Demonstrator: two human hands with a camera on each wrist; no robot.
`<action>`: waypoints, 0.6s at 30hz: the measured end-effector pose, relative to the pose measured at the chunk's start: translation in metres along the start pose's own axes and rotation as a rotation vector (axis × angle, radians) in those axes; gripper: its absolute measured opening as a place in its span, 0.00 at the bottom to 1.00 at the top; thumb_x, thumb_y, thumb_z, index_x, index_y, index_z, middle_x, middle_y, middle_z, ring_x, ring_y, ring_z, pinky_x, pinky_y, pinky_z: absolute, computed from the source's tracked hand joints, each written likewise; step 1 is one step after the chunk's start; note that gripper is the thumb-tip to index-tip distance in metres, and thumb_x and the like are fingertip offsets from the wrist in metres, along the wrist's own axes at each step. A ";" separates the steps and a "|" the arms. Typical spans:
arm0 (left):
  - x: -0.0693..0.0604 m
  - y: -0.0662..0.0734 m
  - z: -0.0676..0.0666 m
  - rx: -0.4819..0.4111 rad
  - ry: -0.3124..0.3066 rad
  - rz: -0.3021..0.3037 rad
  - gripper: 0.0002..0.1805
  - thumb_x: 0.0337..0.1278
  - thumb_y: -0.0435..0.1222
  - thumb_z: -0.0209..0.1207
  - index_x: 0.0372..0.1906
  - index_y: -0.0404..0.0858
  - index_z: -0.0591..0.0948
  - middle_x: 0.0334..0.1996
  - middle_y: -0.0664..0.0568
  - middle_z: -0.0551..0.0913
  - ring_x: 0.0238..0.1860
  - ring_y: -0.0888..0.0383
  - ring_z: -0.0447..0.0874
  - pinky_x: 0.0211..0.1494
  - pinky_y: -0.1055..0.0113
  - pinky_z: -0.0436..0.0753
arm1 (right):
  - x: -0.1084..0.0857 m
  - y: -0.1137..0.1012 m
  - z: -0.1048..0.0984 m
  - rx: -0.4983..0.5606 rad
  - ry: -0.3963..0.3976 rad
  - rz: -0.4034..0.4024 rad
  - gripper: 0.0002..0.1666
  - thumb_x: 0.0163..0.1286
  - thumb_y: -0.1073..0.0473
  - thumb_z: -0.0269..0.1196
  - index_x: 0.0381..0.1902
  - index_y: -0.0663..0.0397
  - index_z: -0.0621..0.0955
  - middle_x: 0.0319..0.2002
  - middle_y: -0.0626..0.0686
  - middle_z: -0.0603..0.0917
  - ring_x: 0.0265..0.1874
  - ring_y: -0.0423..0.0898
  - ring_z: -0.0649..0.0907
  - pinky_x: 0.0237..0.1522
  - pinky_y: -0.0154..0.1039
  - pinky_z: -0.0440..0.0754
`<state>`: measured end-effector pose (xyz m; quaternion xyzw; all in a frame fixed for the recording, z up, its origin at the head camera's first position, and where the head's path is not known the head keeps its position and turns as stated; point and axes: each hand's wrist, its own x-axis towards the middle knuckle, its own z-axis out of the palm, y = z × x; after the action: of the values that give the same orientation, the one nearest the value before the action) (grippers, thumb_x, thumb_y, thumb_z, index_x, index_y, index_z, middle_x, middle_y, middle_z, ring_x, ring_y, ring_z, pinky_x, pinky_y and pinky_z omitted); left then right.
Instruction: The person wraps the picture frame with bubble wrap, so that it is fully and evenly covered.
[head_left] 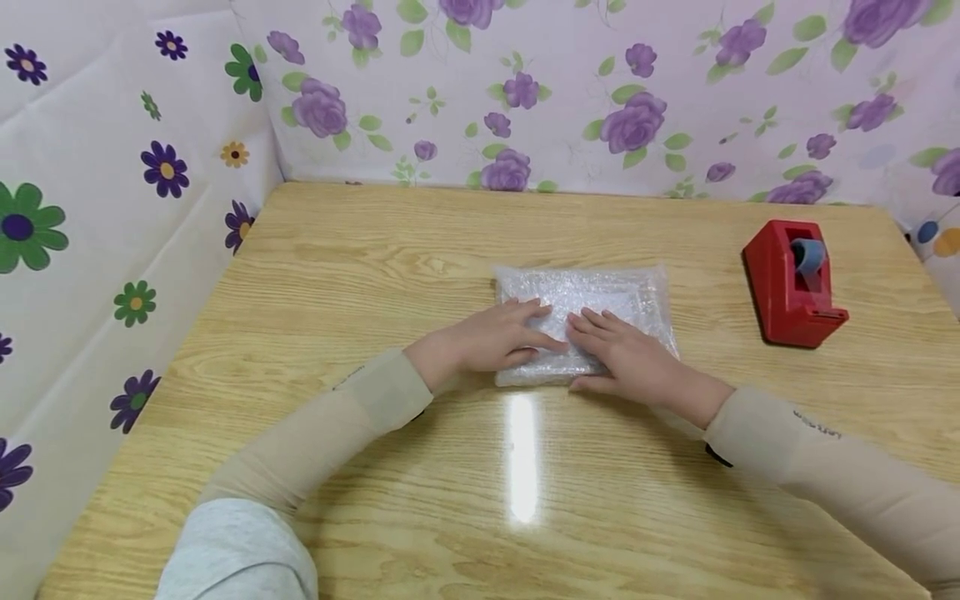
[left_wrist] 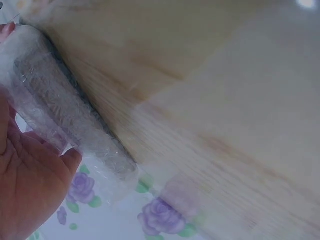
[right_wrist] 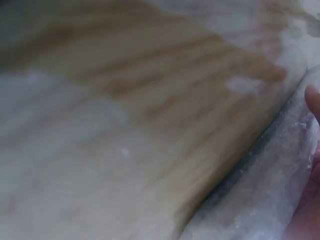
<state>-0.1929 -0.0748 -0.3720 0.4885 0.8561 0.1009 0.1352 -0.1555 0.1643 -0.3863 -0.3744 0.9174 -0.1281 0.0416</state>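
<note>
A flat, rectangular package in clear bubble wrap [head_left: 592,283] lies on the wooden table in front of me. My left hand [head_left: 498,337] rests on its left part, fingers spread and pointing right. On the front right part lies my right hand [head_left: 630,357], its fingers extended toward the middle and the thumb near the front edge. The fingertips of the two hands are close but apart. In the left wrist view, the thumb of my left hand [left_wrist: 35,182] touches the package's side [left_wrist: 65,110]. The right wrist view shows the wrapped edge [right_wrist: 255,190] beside part of my right hand [right_wrist: 306,212].
A red tape dispenser [head_left: 780,292] with a blue-looking roll [head_left: 808,256] stands at the right of the table [head_left: 375,258]. Flower-patterned sheets [head_left: 562,100] hang behind the table and along its left side. A bright light reflection lies in front of the package.
</note>
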 end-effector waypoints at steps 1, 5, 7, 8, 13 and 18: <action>0.000 0.000 0.000 0.001 0.001 0.003 0.21 0.70 0.39 0.50 0.65 0.53 0.73 0.72 0.39 0.57 0.74 0.43 0.49 0.76 0.47 0.49 | 0.000 -0.001 0.001 -0.010 0.010 0.000 0.45 0.59 0.43 0.67 0.65 0.68 0.68 0.68 0.64 0.65 0.69 0.62 0.62 0.72 0.57 0.54; 0.001 0.000 0.000 -0.002 0.011 0.020 0.20 0.70 0.38 0.50 0.64 0.52 0.73 0.71 0.38 0.58 0.74 0.42 0.50 0.75 0.46 0.50 | 0.002 -0.003 0.003 -0.031 0.053 -0.019 0.44 0.58 0.47 0.69 0.62 0.72 0.70 0.64 0.67 0.69 0.67 0.64 0.65 0.70 0.57 0.59; 0.001 0.000 -0.001 -0.007 0.013 0.018 0.20 0.70 0.38 0.50 0.64 0.52 0.74 0.72 0.38 0.58 0.74 0.42 0.50 0.75 0.46 0.50 | 0.002 -0.002 0.002 -0.015 0.061 -0.021 0.44 0.57 0.47 0.69 0.62 0.71 0.70 0.64 0.67 0.69 0.67 0.64 0.66 0.70 0.57 0.60; 0.001 0.000 -0.001 -0.001 0.022 0.019 0.20 0.70 0.37 0.50 0.64 0.52 0.74 0.71 0.38 0.58 0.74 0.42 0.51 0.75 0.46 0.50 | 0.003 -0.001 0.002 -0.003 0.063 -0.024 0.43 0.57 0.47 0.69 0.62 0.71 0.70 0.64 0.66 0.69 0.67 0.64 0.66 0.69 0.57 0.61; 0.000 0.000 -0.003 0.052 0.021 0.002 0.21 0.70 0.37 0.50 0.64 0.53 0.73 0.71 0.38 0.58 0.73 0.40 0.51 0.74 0.44 0.53 | 0.001 0.004 -0.004 0.000 -0.007 -0.049 0.45 0.60 0.46 0.67 0.66 0.69 0.66 0.68 0.65 0.64 0.69 0.63 0.62 0.69 0.58 0.62; -0.002 0.003 -0.003 0.088 0.016 -0.021 0.22 0.70 0.38 0.49 0.67 0.54 0.70 0.73 0.38 0.54 0.73 0.39 0.49 0.74 0.41 0.51 | -0.008 0.005 -0.010 -0.099 0.001 -0.156 0.39 0.63 0.51 0.65 0.64 0.71 0.69 0.66 0.67 0.67 0.66 0.63 0.66 0.65 0.57 0.68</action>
<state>-0.1908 -0.0756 -0.3677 0.4840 0.8659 0.0654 0.1076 -0.1553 0.1751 -0.3787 -0.4465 0.8906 -0.0858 0.0124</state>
